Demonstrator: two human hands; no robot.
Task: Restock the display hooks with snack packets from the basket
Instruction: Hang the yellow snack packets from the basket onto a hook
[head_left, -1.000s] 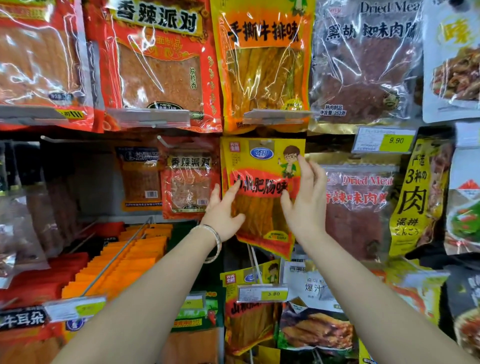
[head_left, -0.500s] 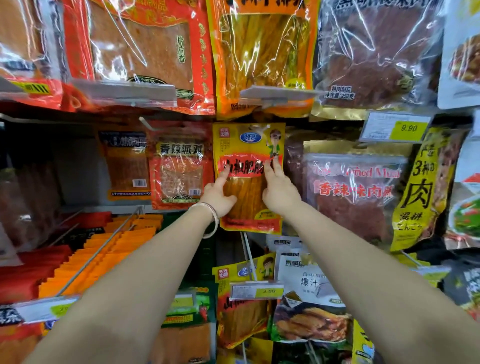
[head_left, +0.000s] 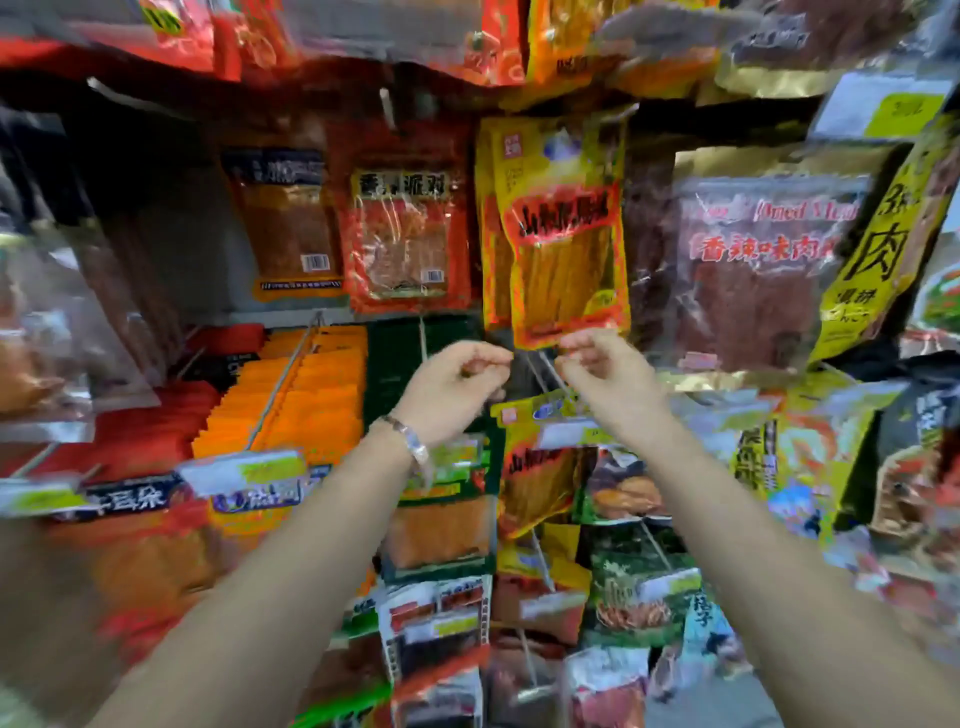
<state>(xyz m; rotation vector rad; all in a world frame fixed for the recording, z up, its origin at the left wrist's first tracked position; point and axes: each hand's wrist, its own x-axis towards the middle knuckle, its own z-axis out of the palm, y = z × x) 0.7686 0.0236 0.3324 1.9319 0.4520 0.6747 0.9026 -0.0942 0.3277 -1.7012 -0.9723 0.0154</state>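
Observation:
A yellow and red snack packet (head_left: 563, 234) hangs from a display hook in the middle row, with more of the same kind behind it. Just below its bottom edge, my left hand (head_left: 452, 379) and my right hand (head_left: 602, 371) hover side by side, fingers loosely curled, holding nothing. My right fingertips are close to the packet's lower edge; the blur hides whether they touch it. A bracelet sits on my left wrist. The basket is out of view.
Packets crowd the wall: an orange-red packet (head_left: 405, 234) on the left, a dried meat bag (head_left: 753, 270) on the right, orange packs on a long hook (head_left: 291, 395) lower left. Price tags (head_left: 244, 470) stick out from hook ends below my arms. The whole view is motion-blurred.
Both hands have let go of the yellow packet and dropped below it, fingers curling in. The packet now hangs on its own. The view has tilted downward.

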